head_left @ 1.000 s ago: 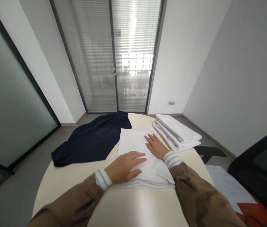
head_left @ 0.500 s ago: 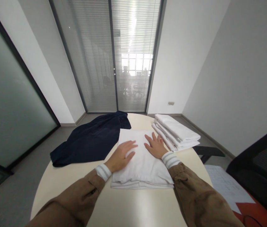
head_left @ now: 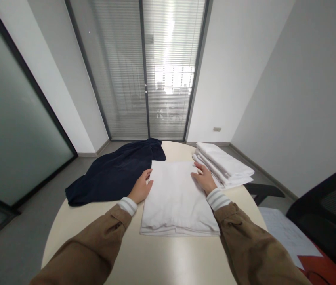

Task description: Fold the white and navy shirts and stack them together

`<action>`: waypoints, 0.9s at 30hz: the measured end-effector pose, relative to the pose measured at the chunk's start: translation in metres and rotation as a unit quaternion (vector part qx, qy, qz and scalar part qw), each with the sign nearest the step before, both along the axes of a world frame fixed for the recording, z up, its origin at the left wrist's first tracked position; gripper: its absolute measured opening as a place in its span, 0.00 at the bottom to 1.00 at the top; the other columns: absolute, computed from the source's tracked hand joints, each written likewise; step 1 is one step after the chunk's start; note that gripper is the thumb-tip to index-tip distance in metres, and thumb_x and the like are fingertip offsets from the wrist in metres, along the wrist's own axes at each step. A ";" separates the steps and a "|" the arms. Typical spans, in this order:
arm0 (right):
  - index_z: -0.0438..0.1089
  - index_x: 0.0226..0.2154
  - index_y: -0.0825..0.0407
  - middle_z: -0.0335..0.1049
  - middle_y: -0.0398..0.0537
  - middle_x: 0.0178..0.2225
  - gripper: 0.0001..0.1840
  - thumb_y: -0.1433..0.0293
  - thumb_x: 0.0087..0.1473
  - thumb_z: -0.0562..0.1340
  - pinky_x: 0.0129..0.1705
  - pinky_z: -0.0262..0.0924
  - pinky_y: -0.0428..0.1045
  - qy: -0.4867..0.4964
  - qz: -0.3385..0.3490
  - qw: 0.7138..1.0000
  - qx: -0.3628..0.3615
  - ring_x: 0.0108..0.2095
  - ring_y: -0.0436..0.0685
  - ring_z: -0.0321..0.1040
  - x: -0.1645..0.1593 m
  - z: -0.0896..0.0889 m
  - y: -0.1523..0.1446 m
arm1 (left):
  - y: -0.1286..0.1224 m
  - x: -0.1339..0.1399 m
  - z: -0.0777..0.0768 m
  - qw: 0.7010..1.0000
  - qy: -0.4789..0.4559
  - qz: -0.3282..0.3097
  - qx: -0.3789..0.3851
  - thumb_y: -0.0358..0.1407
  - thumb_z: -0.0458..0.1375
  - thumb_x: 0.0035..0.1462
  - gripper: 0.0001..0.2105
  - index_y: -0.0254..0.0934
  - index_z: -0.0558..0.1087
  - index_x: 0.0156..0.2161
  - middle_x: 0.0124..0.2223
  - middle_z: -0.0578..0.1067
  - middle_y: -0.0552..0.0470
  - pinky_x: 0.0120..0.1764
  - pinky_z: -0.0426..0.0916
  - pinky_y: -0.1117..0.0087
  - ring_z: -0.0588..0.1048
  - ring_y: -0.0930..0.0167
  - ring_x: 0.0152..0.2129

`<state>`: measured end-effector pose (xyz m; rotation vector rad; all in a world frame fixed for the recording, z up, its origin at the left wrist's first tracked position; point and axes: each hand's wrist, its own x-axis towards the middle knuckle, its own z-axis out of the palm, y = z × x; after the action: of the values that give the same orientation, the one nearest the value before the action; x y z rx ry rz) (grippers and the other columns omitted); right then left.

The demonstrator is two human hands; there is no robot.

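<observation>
A folded white cloth garment (head_left: 176,198) lies flat in front of me, its layered edge towards me and some wrinkles near that edge. At its left edge is my left hand (head_left: 141,187), fingers apart and thumb by the fabric. My right hand (head_left: 205,179) rests along the right edge, its fingers spread near the far corner. Neither hand grips the cloth visibly. To the left, a dark navy garment (head_left: 111,172) is spread out, its near side close to my left hand. A stack of folded white cloths (head_left: 223,162) sits just beyond my right hand.
Everything lies on a round cream table (head_left: 168,261). On the right stand a black mesh chair (head_left: 328,206) and its armrest (head_left: 264,190), with papers (head_left: 287,229) and something red (head_left: 325,267) below. A glass door with blinds (head_left: 168,79) is behind the table.
My left hand has slid off the top of the white garment to its left edge. My right hand has shifted outwards to the right edge. The garment stays in place.
</observation>
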<state>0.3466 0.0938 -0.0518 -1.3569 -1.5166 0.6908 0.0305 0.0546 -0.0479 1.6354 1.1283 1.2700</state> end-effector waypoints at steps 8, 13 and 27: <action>0.39 0.70 0.48 0.63 0.55 0.62 0.42 0.66 0.55 0.53 0.51 0.69 0.63 0.093 0.103 0.990 0.005 0.54 0.66 0.70 -0.004 0.028 -0.016 | -0.008 0.005 0.015 0.972 -0.198 0.020 -0.124 0.31 0.66 0.50 0.37 0.39 0.57 0.63 0.70 0.52 0.35 0.58 0.65 0.53 0.70 0.57 0.57; 0.43 0.68 0.45 0.61 0.52 0.64 0.42 0.65 0.54 0.58 0.55 0.65 0.66 0.202 0.114 0.972 0.027 0.56 0.67 0.68 -0.009 0.051 -0.027 | -0.017 0.008 0.022 0.944 -0.251 -0.094 -0.195 0.38 0.72 0.44 0.38 0.29 0.63 0.59 0.55 0.74 0.31 0.53 0.69 0.50 0.77 0.54 0.46; 0.66 0.50 0.47 0.77 0.50 0.48 0.36 0.73 0.35 0.74 0.52 0.68 0.62 0.282 0.243 0.910 -0.184 0.46 0.65 0.75 -0.015 0.036 -0.038 | -0.019 0.013 0.032 0.937 -0.336 -0.017 -0.092 0.35 0.71 0.42 0.26 0.34 0.71 0.48 0.47 0.80 0.42 0.53 0.68 0.56 0.77 0.58 0.48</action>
<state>0.3315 0.0558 -0.0157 -0.8996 -1.2760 1.6001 0.0433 0.0355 -0.0160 0.9507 0.7520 1.4878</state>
